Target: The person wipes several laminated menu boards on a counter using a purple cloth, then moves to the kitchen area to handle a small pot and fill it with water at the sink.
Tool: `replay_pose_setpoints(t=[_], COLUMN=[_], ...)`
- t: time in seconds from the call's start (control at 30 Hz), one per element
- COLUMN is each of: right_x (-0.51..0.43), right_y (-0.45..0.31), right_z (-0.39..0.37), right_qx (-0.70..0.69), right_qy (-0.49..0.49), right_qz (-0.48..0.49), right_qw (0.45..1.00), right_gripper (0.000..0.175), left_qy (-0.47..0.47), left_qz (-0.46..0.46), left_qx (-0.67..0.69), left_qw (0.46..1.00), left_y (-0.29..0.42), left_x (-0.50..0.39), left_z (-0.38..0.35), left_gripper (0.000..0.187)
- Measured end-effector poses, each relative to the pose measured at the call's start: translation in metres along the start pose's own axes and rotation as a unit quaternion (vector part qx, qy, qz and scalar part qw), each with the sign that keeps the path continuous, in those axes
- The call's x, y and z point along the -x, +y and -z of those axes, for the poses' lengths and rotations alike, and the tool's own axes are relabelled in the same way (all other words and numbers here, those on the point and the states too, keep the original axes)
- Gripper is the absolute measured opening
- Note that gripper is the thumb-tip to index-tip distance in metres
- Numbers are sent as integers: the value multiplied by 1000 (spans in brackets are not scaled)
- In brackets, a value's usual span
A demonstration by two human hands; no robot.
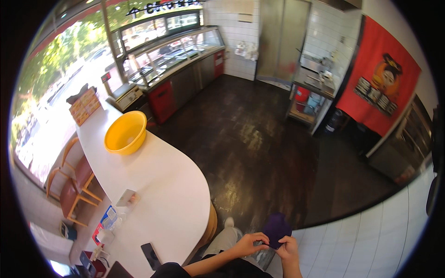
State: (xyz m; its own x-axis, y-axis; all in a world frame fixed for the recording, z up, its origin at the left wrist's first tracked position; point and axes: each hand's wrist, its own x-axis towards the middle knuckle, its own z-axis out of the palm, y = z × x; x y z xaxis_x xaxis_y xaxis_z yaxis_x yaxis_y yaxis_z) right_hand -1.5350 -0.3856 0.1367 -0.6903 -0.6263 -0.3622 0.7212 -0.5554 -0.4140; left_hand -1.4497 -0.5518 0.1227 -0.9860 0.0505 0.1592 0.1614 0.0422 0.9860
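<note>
A dark purple cloth item (277,227) hangs in front of my body, low in the view; its exact kind is not clear. My right hand (288,247) grips its lower right edge, with the thumb lying over the fabric. At the left edge of the cloth, the fingertips and thumb of my left hand (253,242) pinch it. Beneath my hands are my legs in light trousers and a light shoe (229,222) on the dark floor (257,166).
Left of me, a white counter (174,187) with a rounded end carries a yellow basin (126,133) and a smartphone (151,256). Chairs (71,194) stand beyond it. A glass display case (177,52) runs along the window; a red curtain (382,73) hangs at right.
</note>
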Motion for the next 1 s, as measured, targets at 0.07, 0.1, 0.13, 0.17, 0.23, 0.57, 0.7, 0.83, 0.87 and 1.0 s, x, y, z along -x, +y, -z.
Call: replay_pose_setpoints(t=[0.07, 0.1, 0.13, 0.17, 0.23, 0.57, 0.7, 0.83, 0.87, 1.0], right_x=[-54, -82, -113, -144, -199, -458, -559, -664, -689, -773], right_y=[-17, -27, -35, -43, -54, -81, -55, -7, 8, 87], right_z=[-10, -18, -27, -39, -68, -191, -223, -261, -275, -374], right_qx=[9, 18, 24, 35, 49, 215, 315, 430, 456, 569], right_qy=[-19, -30, -57, -62, -95, -73, -70, -98, -156, -315], right_qz=[-27, -39, -49, -52, -60, -184, -263, -310, -303, -217], right_qw=[999, 999, 997, 996, 992, 957, 909, 842, 822, 728], right_gripper=[62, 63, 63, 63, 64, 53, 40, 27, 26, 20], left_qy=[9, 4, 0, -2, 19, 299, 513, 671, 708, 831], left_qz=[11, 11, 9, 0, 20, -18, 5, 29, 43, 59], left_qx=[41, 50, 57, 57, 130, 262, 183, 194, 190, 103], left_qw=[999, 999, 998, 998, 991, 917, 839, 715, 679, 544], left_y=[-17, -26, -33, -40, -43, -12, -20, -43, -49, -46], left_x=[-41, -61, -83, -107, -150, -273, -255, -237, -236, -219], left_z=[30, 47, 68, 90, 134, 357, 433, 511, 525, 597], left_gripper=[18, 17, 17, 16, 16, 14, 13, 14, 15, 15])
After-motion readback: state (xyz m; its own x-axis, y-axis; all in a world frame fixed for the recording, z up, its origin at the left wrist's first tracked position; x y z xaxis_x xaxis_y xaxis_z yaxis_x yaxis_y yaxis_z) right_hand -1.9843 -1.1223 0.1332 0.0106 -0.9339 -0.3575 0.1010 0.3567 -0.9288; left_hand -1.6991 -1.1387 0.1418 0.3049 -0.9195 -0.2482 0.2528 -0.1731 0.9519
